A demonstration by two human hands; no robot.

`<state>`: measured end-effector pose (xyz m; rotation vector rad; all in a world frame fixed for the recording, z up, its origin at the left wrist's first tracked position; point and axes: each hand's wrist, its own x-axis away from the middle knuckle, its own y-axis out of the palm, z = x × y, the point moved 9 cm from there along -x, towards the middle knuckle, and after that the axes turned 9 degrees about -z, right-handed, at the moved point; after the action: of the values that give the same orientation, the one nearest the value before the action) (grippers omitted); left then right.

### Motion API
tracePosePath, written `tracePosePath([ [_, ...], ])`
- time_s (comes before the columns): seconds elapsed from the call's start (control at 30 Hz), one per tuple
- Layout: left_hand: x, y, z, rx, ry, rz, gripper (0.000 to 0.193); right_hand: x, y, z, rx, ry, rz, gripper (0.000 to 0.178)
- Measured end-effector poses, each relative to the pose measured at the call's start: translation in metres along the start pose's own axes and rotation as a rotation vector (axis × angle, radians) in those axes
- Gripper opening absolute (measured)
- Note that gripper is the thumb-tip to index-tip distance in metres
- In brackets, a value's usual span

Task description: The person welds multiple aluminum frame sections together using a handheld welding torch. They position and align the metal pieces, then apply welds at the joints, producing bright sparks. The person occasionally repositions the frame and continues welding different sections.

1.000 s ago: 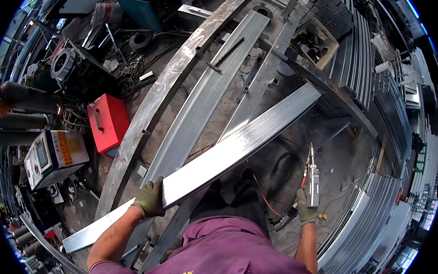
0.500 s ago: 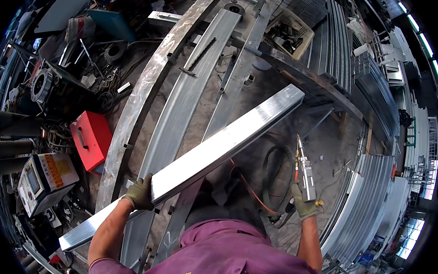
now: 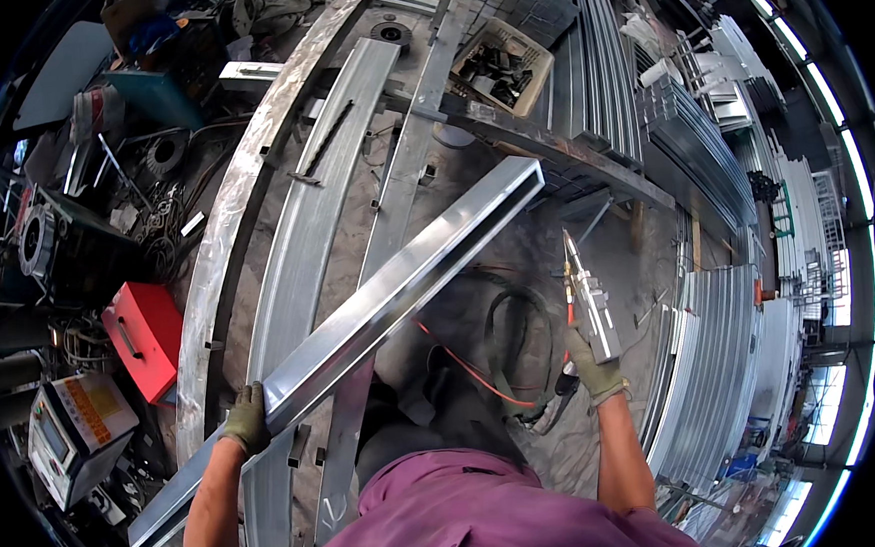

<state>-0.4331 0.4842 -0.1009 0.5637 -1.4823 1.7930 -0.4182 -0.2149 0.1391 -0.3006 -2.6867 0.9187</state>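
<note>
A long shiny metal channel [image 3: 413, 275] lies slantwise in front of me across the metal beams, from the lower left up toward the middle right. Its hollow side, dark inside, faces my right. My left hand [image 3: 246, 421], in an olive work glove, is closed on the channel near its lower left end. On the right, my gloved right hand [image 3: 595, 366] grips a silver handheld welding gun [image 3: 592, 314] with a long thin nozzle pointing away from me. The nozzle stands apart from the channel. Part of the gun's handle is hidden by the glove.
Beneath the channel run a flat grey beam [image 3: 304, 216] and a scuffed beam [image 3: 237, 195]. An orange hose [image 3: 469, 372] and dark cables loop on the floor. A red box [image 3: 151, 336] and a control unit [image 3: 81, 431] stand left. Stacked profiles [image 3: 714, 372] lie right.
The channel has rolled, so its hollow side now shows instead of mostly its flat bright face. My left hand stays on it. The view has shifted, and the welding gun is still in my right hand.
</note>
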Motion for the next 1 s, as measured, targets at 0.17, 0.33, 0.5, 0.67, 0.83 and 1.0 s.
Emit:
tracePosePath([
  [0.17,-0.004,-0.053,0.006,0.181,-0.129,-0.092,0.039,-0.032,-0.016,0.014,-0.093,0.015,0.025,0.016],
  [0.33,-0.001,-0.061,-0.006,0.195,-0.268,-0.105,0.038,-0.079,-0.024,0.013,-0.166,0.019,0.029,0.010],
  [0.5,-0.018,-0.126,0.086,0.303,-0.121,0.355,0.052,-0.135,-0.024,0.030,-0.241,0.058,-0.029,0.012],
  [0.67,-0.132,-0.214,0.274,0.302,-0.002,0.790,0.053,-0.193,-0.013,0.044,-0.359,0.111,-0.171,0.014],
  [0.83,-0.216,-0.216,0.352,0.175,-0.272,0.634,0.043,-0.233,-0.026,0.043,-0.378,0.081,-0.269,0.007],
  [1.0,-0.211,-0.222,0.360,0.225,-0.381,0.596,0.054,-0.259,-0.031,0.061,-0.395,0.085,-0.324,0.007],
])
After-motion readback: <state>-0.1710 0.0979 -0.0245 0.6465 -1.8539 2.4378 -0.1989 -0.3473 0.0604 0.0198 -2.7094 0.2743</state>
